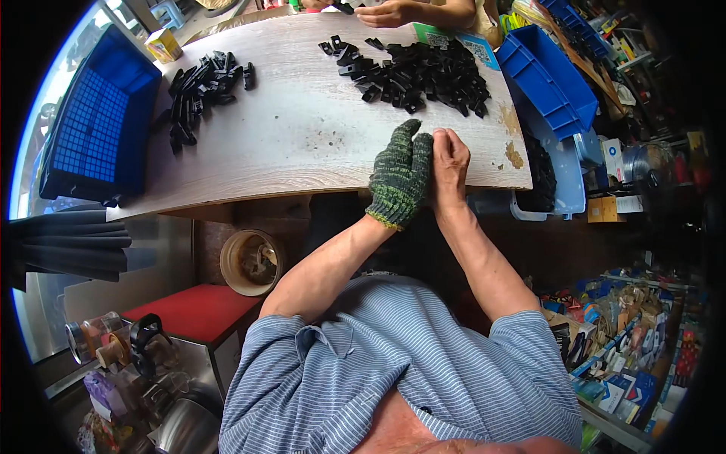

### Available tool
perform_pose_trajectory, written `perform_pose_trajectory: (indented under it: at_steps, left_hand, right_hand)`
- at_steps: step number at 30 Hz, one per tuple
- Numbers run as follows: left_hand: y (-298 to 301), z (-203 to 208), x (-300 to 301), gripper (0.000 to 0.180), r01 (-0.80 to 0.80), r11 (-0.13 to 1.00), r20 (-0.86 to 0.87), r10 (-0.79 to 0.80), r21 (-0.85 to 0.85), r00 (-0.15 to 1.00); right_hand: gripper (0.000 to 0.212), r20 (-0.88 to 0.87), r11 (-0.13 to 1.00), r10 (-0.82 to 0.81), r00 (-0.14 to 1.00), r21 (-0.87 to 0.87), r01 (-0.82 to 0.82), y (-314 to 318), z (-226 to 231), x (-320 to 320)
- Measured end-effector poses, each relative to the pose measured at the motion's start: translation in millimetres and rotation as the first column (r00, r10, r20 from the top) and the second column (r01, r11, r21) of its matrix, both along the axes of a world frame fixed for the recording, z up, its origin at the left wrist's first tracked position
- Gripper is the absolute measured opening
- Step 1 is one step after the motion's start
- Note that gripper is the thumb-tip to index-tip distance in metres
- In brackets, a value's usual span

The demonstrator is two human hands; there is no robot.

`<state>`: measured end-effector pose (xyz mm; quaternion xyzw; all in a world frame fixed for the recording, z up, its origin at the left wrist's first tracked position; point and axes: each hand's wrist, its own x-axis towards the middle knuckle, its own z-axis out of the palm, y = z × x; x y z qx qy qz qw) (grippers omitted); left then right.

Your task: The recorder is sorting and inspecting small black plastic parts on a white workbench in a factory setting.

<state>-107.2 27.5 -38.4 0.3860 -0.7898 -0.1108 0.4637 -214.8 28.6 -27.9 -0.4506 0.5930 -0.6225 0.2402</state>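
Note:
My left hand (pixel 398 175) wears a green and black knit glove and is held against my right hand at the near edge of the table. My bare right hand (pixel 451 163) has its fingers curled in and its thumb side up. Both hands look closed, and whatever lies between them is hidden. Just beyond them spreads a large pile of small black plastic parts (pixel 423 76). A second heap, of longer black pieces (pixel 198 89), lies at the table's left.
The pale wooden table (pixel 265 144) has a blue crate (pixel 94 129) at its left end and a small yellow box (pixel 162 46) behind. Across it is another person's hand (pixel 386 13). Blue bins (pixel 548 79) stand at right; a round bucket (pixel 252 262) sits below left.

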Motion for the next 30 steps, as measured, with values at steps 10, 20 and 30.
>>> perform_pose_trajectory:
  at_steps: [10,20,30]
  left_hand:
    - [-31.9,15.8,30.5,0.026,0.237,0.818,-0.49,0.061,0.523,0.869]
    - [-113.3,38.6,59.2,0.017,-0.165,0.985,0.403,0.17,-0.047,0.9]
    - [-99.7,35.0,67.3,0.02,-0.129,0.991,0.399,0.105,0.033,0.911]
  right_hand:
    - [0.031,0.351,0.985,-0.044,0.935,0.17,-0.017,7.0,23.5,-7.9]
    - [0.039,0.477,0.769,-0.637,0.605,0.34,0.542,-11.9,65.0,-157.7]
    - [0.039,0.464,0.96,-0.133,0.876,0.279,-0.002,-8.8,39.5,-47.4]
